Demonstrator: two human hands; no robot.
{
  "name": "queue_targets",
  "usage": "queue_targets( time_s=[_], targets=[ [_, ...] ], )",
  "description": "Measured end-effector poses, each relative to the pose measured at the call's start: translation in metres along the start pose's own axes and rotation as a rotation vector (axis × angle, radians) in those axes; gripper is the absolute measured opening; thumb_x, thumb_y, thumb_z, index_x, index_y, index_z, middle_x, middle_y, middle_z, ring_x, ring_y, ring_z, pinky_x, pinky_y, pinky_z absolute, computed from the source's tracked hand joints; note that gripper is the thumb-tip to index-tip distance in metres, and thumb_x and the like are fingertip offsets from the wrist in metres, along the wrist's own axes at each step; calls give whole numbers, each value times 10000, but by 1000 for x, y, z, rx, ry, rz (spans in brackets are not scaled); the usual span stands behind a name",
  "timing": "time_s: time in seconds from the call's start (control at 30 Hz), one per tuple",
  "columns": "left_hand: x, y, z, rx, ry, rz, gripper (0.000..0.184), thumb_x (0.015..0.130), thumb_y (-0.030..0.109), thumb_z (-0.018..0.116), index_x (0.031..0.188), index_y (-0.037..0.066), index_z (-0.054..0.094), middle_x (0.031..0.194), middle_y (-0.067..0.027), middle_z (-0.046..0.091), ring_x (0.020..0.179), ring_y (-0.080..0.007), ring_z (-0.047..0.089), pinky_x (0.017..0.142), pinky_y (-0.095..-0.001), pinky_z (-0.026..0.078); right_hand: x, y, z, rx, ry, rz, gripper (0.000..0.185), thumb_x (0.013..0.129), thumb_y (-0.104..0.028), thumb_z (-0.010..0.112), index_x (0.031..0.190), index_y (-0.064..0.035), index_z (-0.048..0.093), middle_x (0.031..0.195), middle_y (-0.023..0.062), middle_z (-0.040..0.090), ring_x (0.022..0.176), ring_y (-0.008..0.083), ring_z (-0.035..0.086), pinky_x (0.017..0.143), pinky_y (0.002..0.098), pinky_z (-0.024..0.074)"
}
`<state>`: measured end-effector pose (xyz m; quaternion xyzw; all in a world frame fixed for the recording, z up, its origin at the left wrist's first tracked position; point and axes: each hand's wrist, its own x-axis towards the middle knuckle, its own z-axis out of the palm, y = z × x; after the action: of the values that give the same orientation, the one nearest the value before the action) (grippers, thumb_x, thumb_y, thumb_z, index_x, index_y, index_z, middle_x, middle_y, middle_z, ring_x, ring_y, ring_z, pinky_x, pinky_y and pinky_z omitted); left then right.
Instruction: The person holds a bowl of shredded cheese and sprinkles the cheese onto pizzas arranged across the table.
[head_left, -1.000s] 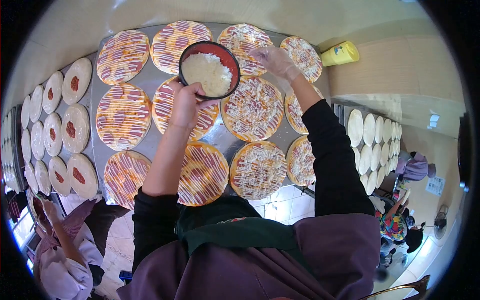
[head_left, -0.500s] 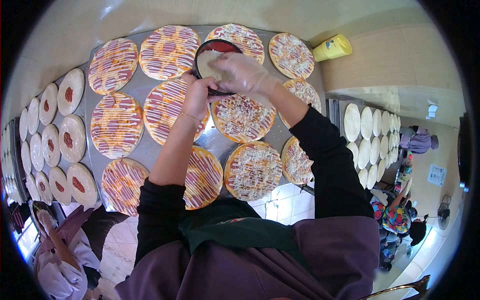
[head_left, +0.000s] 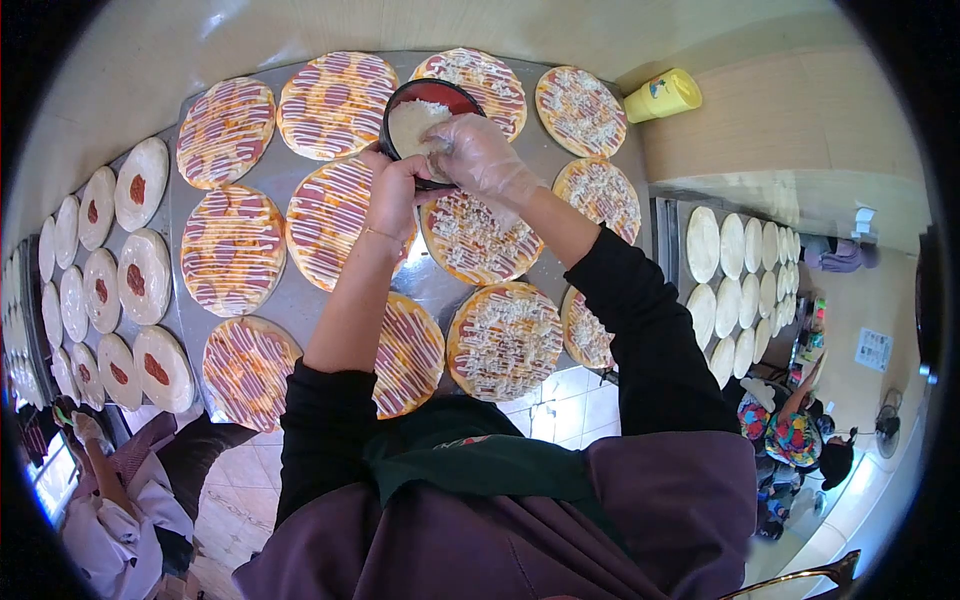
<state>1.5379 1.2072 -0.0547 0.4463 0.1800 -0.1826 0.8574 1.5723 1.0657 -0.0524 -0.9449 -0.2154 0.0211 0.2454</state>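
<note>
My left hand point(head_left: 394, 182) grips the lower rim of a black bowl with a red inside point(head_left: 462, 98), thumb over the edge. Pale grated cheese point(head_left: 412, 124) fills much of the bowl. In a clear plastic glove, my right hand point(head_left: 482, 160) reaches over the near right rim, fingers gathered in the cheese. Beneath both hands, a metal tray point(head_left: 270, 172) bears several round pizzas. Those on the left, such as one pizza point(head_left: 234, 250), carry red topping and white sauce stripes. Shredded cheese covers a pizza point(head_left: 505, 342) near me and others on the right.
A yellow cup point(head_left: 664, 95) lies on its side beyond the tray's far right corner. Dough rounds with red sauce point(head_left: 143, 280) fill racks on the left, and plain dough rounds point(head_left: 703, 245) line the right. One person point(head_left: 120, 520) works at lower left; others are at far right.
My right hand has drawn slightly toward me and its fingers have gathered in the cheese; before, it was blurred across the bowl. The bowl has tilted or shifted only a little.
</note>
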Motion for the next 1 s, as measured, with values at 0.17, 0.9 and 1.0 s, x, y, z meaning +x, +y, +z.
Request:
queue_targets(
  time_s=[0.17, 0.9, 1.0],
  targets=[
    [5, -9, -1, -21, 0, 20, 531, 694, -26, 465, 1153, 39, 206, 1136, -177, 413, 978, -326, 552, 752, -488, 581, 0, 12, -2, 373, -36, 252, 275, 750, -105, 676, 1009, -15, 657, 907, 108, 671, 809, 197, 646, 749, 297, 503],
    [-92, 26, -79, -83, 129, 101, 691, 686, -14, 422, 1357, 85, 284, 1294, -128, 440, 1165, -329, 486, 862, -533, 507, 36, 142, 7, 305, 192, 533, 306, 710, -295, 669, 963, -130, 715, 913, 118, 674, 827, 225, 644, 775, 303, 486],
    [-120, 29, -89, -137, 121, 65, 757, 656, -25, 422, 1382, 111, 255, 1310, -130, 418, 1177, -319, 470, 831, -479, 524, 52, 159, 7, 249, 279, 472, 275, 704, -263, 657, 942, -143, 725, 935, 125, 676, 851, 251, 643, 793, 301, 482]
  ],
)
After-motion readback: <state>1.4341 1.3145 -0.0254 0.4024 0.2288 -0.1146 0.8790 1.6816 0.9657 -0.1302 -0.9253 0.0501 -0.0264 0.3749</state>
